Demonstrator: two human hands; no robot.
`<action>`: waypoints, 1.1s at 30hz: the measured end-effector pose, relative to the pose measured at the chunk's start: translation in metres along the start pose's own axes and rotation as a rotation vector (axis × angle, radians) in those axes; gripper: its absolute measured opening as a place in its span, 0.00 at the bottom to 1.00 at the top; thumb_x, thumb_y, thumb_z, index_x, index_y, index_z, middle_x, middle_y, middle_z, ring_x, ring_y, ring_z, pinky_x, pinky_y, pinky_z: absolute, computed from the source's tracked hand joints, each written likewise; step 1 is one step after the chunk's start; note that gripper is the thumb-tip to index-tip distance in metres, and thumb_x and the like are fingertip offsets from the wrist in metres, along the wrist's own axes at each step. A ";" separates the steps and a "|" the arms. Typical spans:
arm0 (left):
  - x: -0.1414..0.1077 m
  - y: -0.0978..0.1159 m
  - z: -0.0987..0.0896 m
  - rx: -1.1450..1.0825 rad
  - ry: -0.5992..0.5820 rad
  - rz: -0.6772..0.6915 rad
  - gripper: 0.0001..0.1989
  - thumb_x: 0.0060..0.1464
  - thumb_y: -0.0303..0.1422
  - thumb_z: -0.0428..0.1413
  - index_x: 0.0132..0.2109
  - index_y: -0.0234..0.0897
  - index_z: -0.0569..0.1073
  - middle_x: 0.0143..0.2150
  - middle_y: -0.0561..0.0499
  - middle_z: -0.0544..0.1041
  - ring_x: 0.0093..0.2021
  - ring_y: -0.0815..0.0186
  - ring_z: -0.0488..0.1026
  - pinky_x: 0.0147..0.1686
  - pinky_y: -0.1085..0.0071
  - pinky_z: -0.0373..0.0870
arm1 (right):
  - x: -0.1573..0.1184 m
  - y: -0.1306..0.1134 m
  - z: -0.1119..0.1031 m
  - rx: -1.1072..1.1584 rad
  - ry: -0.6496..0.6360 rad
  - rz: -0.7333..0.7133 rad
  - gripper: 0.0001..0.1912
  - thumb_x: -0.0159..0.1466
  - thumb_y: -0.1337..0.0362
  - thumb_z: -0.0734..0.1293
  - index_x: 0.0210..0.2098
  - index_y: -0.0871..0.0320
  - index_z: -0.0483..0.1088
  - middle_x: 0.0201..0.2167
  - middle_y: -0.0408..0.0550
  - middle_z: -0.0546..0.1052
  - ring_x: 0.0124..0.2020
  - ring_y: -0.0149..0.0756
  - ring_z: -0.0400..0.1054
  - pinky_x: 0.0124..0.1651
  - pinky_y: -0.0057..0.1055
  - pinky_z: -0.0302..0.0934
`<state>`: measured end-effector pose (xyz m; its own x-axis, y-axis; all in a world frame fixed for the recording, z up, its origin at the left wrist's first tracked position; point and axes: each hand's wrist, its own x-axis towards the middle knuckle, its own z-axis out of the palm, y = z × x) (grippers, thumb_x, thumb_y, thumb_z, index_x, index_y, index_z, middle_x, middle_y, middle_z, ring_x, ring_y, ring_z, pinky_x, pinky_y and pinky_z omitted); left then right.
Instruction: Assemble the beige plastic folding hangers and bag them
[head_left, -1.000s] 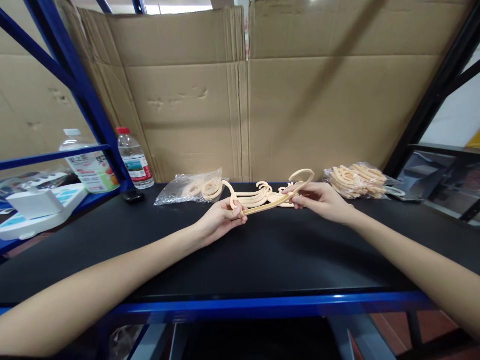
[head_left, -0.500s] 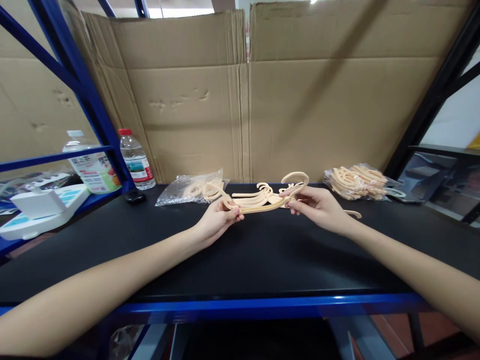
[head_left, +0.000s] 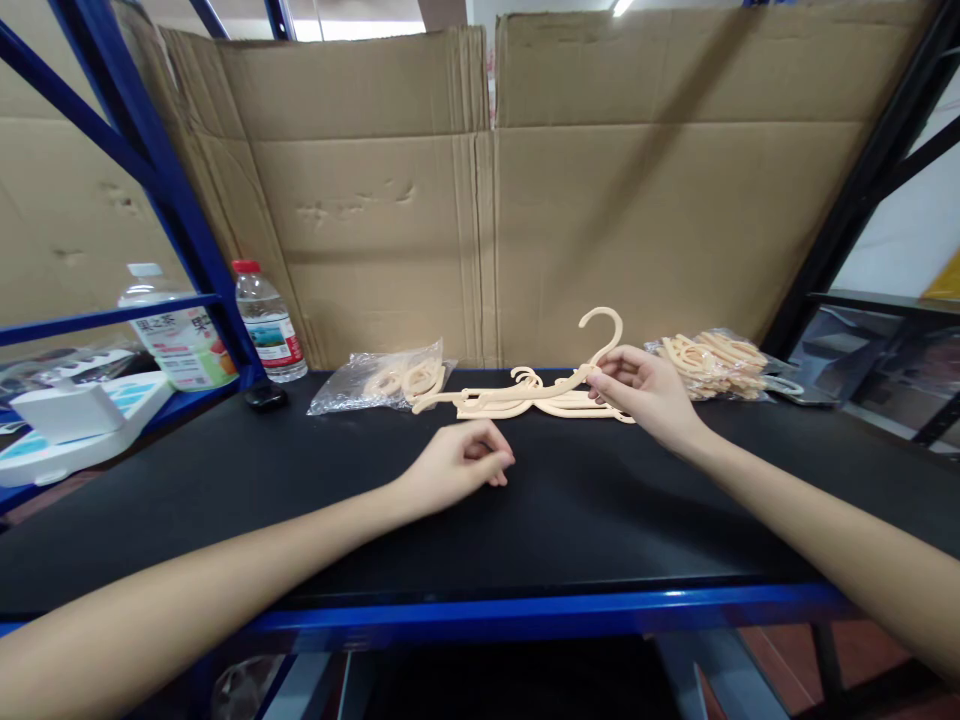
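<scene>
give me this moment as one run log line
right hand: grips beige, curved, plastic-looking hanger below hook | left hand: loosely curled, no item visible, on or above black flat tabletop

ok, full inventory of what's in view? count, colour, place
held hanger: 1, beige, centre
other hangers: several, overlapping, beige, behind held one
left bag: 1, clear, beige pieces inside, back left
right bag: 1, clear, beige pieces inside, back right
red-capped bottle: 1, clear, left
white-capped bottle: 1, pale label, further left
small object: 1, black, before red-capped bottle
cardboard: several panels, brown, behind table
table: 1, black, blue front edge, under hangers
frame post: 1, blue, left
left hand: 1, bare, loosely curled, front centre
right hand: 1, bare, gripping held hanger
</scene>
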<state>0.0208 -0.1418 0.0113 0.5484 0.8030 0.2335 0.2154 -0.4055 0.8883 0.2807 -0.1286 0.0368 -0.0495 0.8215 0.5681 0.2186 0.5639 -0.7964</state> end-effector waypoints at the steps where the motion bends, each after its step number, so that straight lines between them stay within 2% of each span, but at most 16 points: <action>1: -0.005 0.005 0.004 0.194 -0.065 0.150 0.05 0.55 0.31 0.56 0.37 0.34 0.75 0.37 0.43 0.77 0.37 0.60 0.76 0.41 0.63 0.74 | 0.000 0.002 0.000 -0.048 -0.003 0.001 0.17 0.54 0.53 0.72 0.33 0.60 0.68 0.26 0.47 0.72 0.27 0.34 0.69 0.29 0.31 0.66; 3: -0.015 0.014 0.013 0.464 -0.202 0.414 0.09 0.57 0.30 0.54 0.44 0.37 0.76 0.45 0.41 0.77 0.49 0.54 0.72 0.51 0.58 0.68 | 0.000 0.007 0.002 -0.145 -0.028 0.001 0.16 0.54 0.54 0.71 0.33 0.60 0.70 0.27 0.48 0.74 0.27 0.35 0.69 0.29 0.31 0.64; 4: -0.019 0.018 0.016 0.547 -0.225 0.487 0.12 0.58 0.29 0.53 0.48 0.38 0.75 0.50 0.41 0.76 0.54 0.52 0.69 0.55 0.56 0.64 | -0.001 0.011 0.004 -0.188 -0.049 0.002 0.15 0.54 0.54 0.71 0.32 0.60 0.70 0.26 0.48 0.74 0.27 0.35 0.69 0.29 0.31 0.63; 6: -0.024 0.023 0.020 0.655 -0.241 0.537 0.17 0.59 0.31 0.52 0.55 0.38 0.71 0.59 0.41 0.69 0.62 0.50 0.60 0.61 0.52 0.55 | -0.004 0.017 0.009 -0.241 -0.113 0.017 0.13 0.55 0.55 0.70 0.31 0.59 0.71 0.25 0.46 0.75 0.26 0.34 0.68 0.29 0.31 0.63; 9: -0.028 0.023 0.021 0.733 -0.235 0.466 0.25 0.58 0.37 0.54 0.62 0.36 0.64 0.66 0.40 0.58 0.67 0.49 0.50 0.63 0.48 0.48 | -0.008 0.028 0.017 -0.238 -0.267 0.079 0.11 0.56 0.57 0.69 0.31 0.59 0.70 0.23 0.44 0.74 0.24 0.33 0.68 0.29 0.31 0.63; 13: -0.028 0.018 0.019 0.708 -0.217 0.345 0.31 0.57 0.41 0.55 0.64 0.38 0.60 0.68 0.41 0.53 0.68 0.48 0.48 0.64 0.48 0.46 | -0.010 0.038 0.023 -0.265 -0.387 0.089 0.10 0.56 0.58 0.69 0.30 0.59 0.71 0.25 0.46 0.75 0.26 0.33 0.68 0.28 0.30 0.62; 19: -0.026 0.017 0.018 0.730 -0.265 0.249 0.31 0.57 0.44 0.53 0.64 0.37 0.61 0.67 0.38 0.56 0.67 0.46 0.50 0.63 0.47 0.45 | -0.012 0.039 0.021 -0.465 -0.413 0.005 0.05 0.57 0.64 0.67 0.31 0.59 0.74 0.23 0.43 0.72 0.23 0.30 0.63 0.27 0.28 0.58; 26: -0.026 0.018 0.016 0.718 -0.233 0.286 0.28 0.56 0.43 0.55 0.62 0.40 0.64 0.65 0.40 0.60 0.64 0.46 0.56 0.61 0.47 0.49 | -0.009 0.034 0.017 -0.446 -0.504 -0.014 0.09 0.59 0.60 0.67 0.33 0.59 0.75 0.23 0.44 0.74 0.24 0.31 0.65 0.28 0.28 0.57; 29: -0.026 0.017 0.016 0.693 -0.230 0.289 0.27 0.56 0.43 0.55 0.61 0.41 0.65 0.66 0.42 0.59 0.64 0.46 0.55 0.61 0.46 0.49 | 0.003 0.026 0.002 -0.453 -0.488 -0.033 0.11 0.61 0.57 0.66 0.32 0.59 0.75 0.26 0.46 0.76 0.27 0.33 0.68 0.30 0.30 0.59; 33: -0.025 0.014 0.015 0.644 -0.230 0.274 0.27 0.57 0.42 0.55 0.61 0.42 0.64 0.67 0.43 0.57 0.66 0.46 0.51 0.63 0.45 0.43 | 0.025 0.017 -0.042 -0.520 -0.304 -0.052 0.15 0.60 0.53 0.65 0.36 0.58 0.75 0.29 0.48 0.78 0.30 0.37 0.70 0.32 0.32 0.62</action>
<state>0.0223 -0.1742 0.0122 0.7911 0.5525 0.2624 0.4390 -0.8117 0.3854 0.3243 -0.1016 0.0464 -0.3324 0.8247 0.4576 0.6522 0.5514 -0.5201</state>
